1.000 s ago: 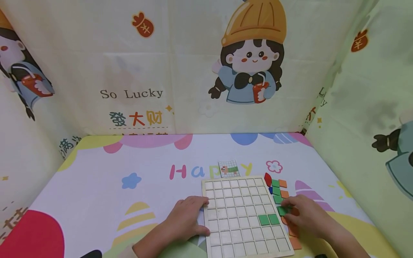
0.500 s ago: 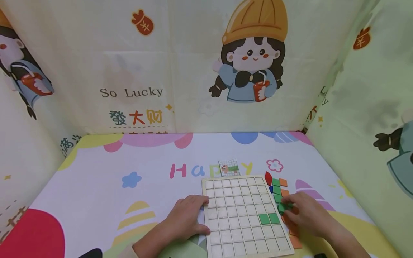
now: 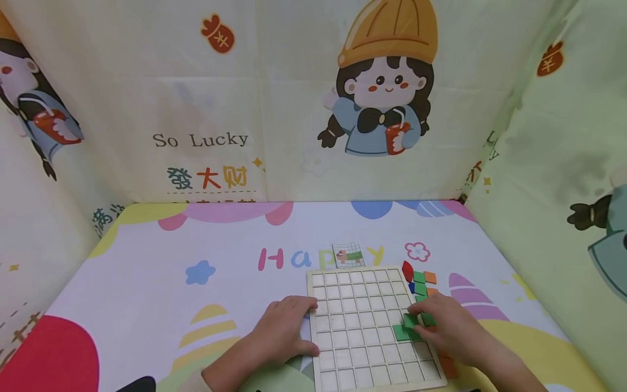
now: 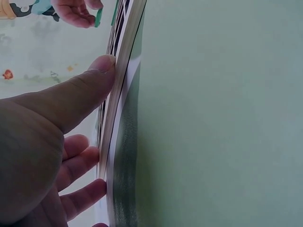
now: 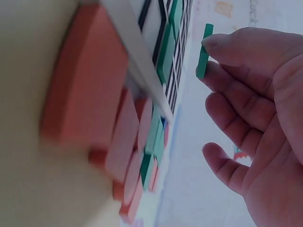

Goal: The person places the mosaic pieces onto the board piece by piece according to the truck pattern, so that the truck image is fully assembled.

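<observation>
A pale wooden grid board (image 3: 361,348) lies in front of me in the head view. Between thumb and index finger my right hand (image 3: 453,329) pinches a green square tile (image 5: 204,51), held above the board's right side. Two green tiles (image 3: 401,332) sit in the grid below it, the right one partly covered. At the board's left edge rests my left hand (image 3: 281,333), thumb and fingers extended. The left wrist view shows its thumb (image 4: 90,85) against the board's wooden side.
Right of the board lie green tiles (image 3: 419,276), orange pieces (image 5: 85,75), a red piece (image 3: 407,271) and a small blue piece (image 3: 411,288). Behind the board is a small picture card (image 3: 349,255) with a coloured grid pattern. A printed cloth (image 3: 147,261) covers the table.
My right hand has lifted a green tile from the pieces beside the board and moved left over the grid. The left hand stays at the board's edge.
</observation>
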Demonstrator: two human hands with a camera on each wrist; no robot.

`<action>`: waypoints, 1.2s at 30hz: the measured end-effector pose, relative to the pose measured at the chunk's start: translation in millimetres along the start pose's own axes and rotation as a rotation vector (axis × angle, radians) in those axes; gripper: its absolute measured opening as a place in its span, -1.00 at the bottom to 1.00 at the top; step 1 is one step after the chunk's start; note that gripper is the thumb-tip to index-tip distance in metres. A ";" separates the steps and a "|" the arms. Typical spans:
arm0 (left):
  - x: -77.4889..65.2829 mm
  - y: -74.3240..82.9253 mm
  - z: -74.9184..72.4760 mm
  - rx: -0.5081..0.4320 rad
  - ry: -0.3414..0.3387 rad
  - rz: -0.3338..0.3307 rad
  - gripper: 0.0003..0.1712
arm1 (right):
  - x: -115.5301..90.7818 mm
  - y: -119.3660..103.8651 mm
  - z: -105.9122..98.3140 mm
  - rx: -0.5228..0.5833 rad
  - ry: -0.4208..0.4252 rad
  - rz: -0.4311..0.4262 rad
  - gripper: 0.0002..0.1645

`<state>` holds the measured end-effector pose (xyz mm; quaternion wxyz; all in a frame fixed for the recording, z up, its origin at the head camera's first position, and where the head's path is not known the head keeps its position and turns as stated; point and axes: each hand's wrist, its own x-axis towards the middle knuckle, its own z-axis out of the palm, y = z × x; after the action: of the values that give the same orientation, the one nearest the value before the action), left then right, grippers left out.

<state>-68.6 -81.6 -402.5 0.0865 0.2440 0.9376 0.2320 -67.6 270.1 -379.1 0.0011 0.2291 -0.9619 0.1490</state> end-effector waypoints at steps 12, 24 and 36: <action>0.4 0.0 -0.7 0.004 -0.007 -0.003 -0.10 | 7.6 -11.3 11.8 0.065 0.008 -0.123 -0.72; -0.2 -0.1 0.3 0.006 0.002 0.000 -0.11 | 8.5 -17.6 19.1 0.033 0.045 -0.163 -0.71; -0.6 -0.5 2.7 0.002 0.021 0.011 -0.14 | 14.1 -25.2 17.4 0.059 -0.079 -0.130 -0.75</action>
<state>-67.6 -81.2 -405.1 0.0753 0.2468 0.9374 0.2340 -68.0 237.5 -387.5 -0.0338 0.2967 -0.9395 0.1678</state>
